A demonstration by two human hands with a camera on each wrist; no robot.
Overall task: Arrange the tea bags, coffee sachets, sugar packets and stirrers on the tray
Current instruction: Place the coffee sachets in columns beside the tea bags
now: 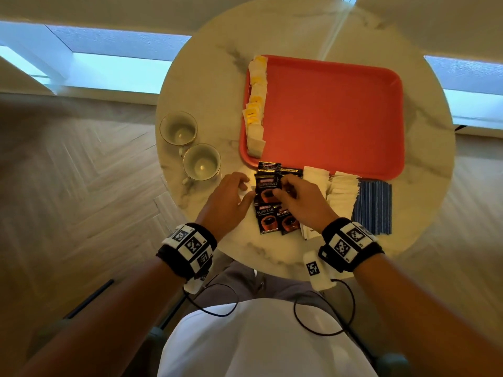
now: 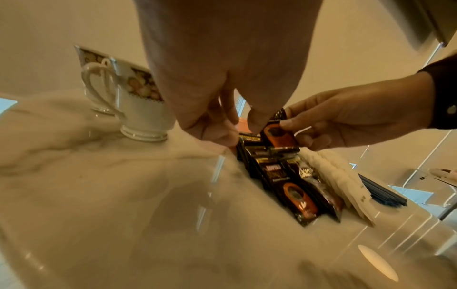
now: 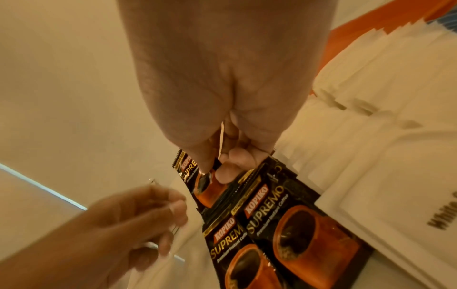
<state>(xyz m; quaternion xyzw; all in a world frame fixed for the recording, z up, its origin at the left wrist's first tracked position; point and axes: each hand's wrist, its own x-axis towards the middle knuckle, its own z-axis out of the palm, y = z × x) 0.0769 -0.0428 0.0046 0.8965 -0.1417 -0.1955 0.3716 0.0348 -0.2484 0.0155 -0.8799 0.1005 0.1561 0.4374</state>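
1. Black coffee sachet point(image 1: 268, 189) is being pinched between thumb and fingers of the right hand point(image 1: 300, 198), above the other coffee sachets point(image 1: 275, 219) lying on the marble tabletop point(image 1: 212, 77).
2. Left hand point(image 1: 230, 198) is hovering beside it, fingers loosely curled, holding nothing.
3. Tea bags point(image 1: 255, 104) are lining the red tray point(image 1: 332, 112)'s left edge.
4. Sugar packets point(image 1: 340, 191) and blue stirrers point(image 1: 374, 205) are lying just right; two cups point(image 1: 190, 145) are standing left.
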